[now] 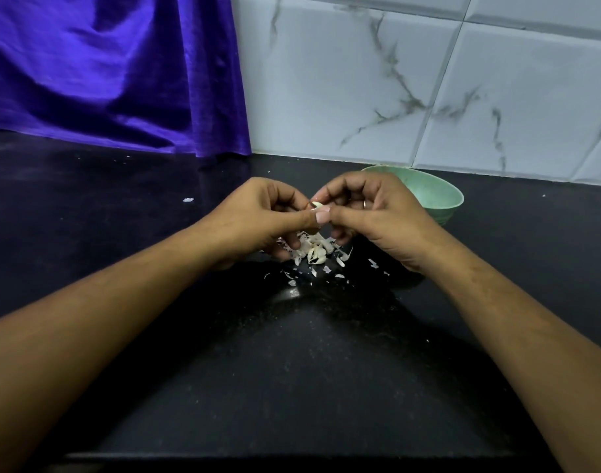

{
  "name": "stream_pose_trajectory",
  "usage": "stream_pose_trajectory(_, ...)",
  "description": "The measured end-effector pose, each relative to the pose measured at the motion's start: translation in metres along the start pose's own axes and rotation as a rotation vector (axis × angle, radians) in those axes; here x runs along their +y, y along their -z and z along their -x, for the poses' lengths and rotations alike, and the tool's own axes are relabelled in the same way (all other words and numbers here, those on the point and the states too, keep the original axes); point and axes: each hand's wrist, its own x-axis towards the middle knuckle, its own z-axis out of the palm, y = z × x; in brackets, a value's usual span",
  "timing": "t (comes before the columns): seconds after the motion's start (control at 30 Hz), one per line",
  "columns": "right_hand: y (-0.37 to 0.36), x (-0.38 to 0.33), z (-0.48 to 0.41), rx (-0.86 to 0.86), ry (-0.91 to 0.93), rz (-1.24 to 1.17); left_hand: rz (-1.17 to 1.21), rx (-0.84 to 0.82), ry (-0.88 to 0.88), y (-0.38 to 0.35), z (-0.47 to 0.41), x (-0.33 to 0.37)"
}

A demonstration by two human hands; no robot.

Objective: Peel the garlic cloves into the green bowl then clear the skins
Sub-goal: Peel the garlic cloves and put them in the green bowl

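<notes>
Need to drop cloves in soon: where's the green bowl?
Head view, right of centre: bowl on the counter by the tiled wall, just behind the right hand.

left hand [258, 220] and right hand [370, 213] meet over mid dark stone surface [292, 370], small pale garlic clove [318, 205] pinched between their fingers [312, 218] | pile of papery garlic skins [314, 250] right underneath, on the surface | round green plastic bowl [439, 196] just behind right hand, near marbled tile wall [360, 80] | draped purple cloth [104, 80] way back left
</notes>
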Motion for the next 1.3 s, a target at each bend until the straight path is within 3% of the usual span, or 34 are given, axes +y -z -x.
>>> stream_pose_trajectory(0.2, 0.005, -0.002, -0.001, 0.026, -0.047, -0.092, 0.075, -0.027, 0.000, 0.003, -0.003, -0.001)
stream_pose_trajectory(0.43, 0.007, -0.004, -0.002, 0.138, -0.053, -0.137, -0.203, -0.200, -0.106, 0.001, 0.000, -0.005)
stream_pose_trajectory(0.67, 0.007, -0.001, -0.003, 0.113, -0.047, -0.031, -0.303, -0.207, -0.131, 0.000, 0.001, -0.006)
stream_pose_trajectory(0.77, 0.008, 0.000, -0.003, 0.107, -0.039, -0.016, -0.309, -0.160, -0.130, 0.003, 0.000, -0.005)
stream_pose_trajectory(0.93, 0.006, 0.001, -0.002, 0.063, -0.039, -0.051, -0.128, 0.040, -0.066, 0.006, -0.005, -0.007)
stream_pose_trajectory(1.3, 0.004, 0.006, -0.003, 0.033, -0.028, 0.025, -0.133, 0.120, -0.077, 0.007, -0.006, -0.006)
